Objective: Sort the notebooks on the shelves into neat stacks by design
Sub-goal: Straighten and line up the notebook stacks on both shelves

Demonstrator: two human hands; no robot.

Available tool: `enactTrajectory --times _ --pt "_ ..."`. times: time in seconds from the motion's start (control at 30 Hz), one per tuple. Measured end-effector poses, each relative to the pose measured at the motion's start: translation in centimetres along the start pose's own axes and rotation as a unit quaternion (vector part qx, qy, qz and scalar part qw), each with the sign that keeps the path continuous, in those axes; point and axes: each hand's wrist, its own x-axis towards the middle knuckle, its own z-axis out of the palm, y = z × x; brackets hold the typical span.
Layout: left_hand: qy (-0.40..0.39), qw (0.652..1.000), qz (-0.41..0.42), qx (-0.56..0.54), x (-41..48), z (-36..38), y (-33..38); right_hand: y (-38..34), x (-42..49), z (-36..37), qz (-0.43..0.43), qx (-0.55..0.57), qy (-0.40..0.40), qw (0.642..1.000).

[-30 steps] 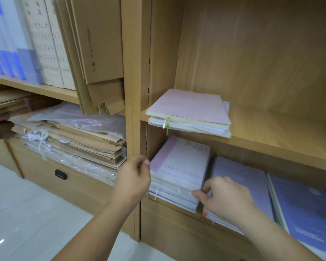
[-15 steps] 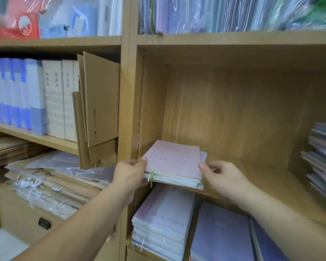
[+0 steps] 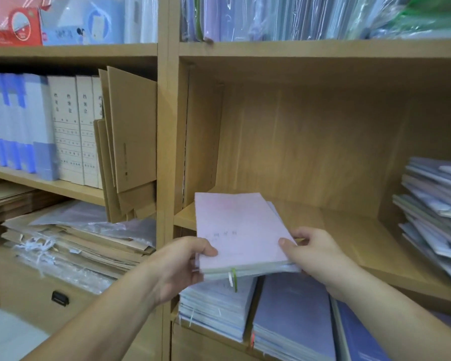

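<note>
Head view: the pink-topped stack of notebooks (image 3: 241,230) no longer lies flat at the left end of the middle shelf (image 3: 349,230), as it did half a second ago. Its near end now juts out past the shelf's front edge. I cannot tell whether the far end still rests on the board.

The left grip (image 3: 177,267) pinches the near left corner, thumb on the cover and fingers curled beneath. The right grip (image 3: 315,254) pinches the right edge the same way. A moment ago both only flanked the stack.

A green ribbon (image 3: 234,278) dangles from the front, and the lower books poke out unevenly on the right.

Below it lie a pale stack (image 3: 216,303) and a purple stack (image 3: 292,316). At far right is a slumped pile (image 3: 438,212).

To my eye the bundle is coming out to be squared or matched, so the sorting is still in its early stages.
</note>
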Motion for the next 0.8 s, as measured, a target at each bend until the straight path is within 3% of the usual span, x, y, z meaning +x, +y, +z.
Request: enactTrajectory --times 0.13,0.3,0.47,0.6,0.8 --pt "0.027 0.998 -0.009 0.049 -2.4 0.5 -3.9 0.1 -1.9 -0.8 0.021 -0.029 -0.054 0.998" --pt "0.073 0.990 0.029 0.120 -5.8 -0.5 -8.8 2.5 -6.9 1.0 0.010 -0.025 -0.180 0.983" --pt "0.097 0.963 0.104 0.229 -8.2 0.1 -8.9 5.2 -10.0 2.8 -0.045 0.016 -0.088 0.995" --pt "0.120 0.942 0.192 0.247 -7.0 2.5 -2.9 0.9 -8.6 -0.8 -0.098 0.058 -0.006 0.993" --pt "0.139 0.873 0.350 0.311 -2.0 8.0 5.5 -3.8 -3.9 -6.6 -0.192 0.033 0.100 0.976"
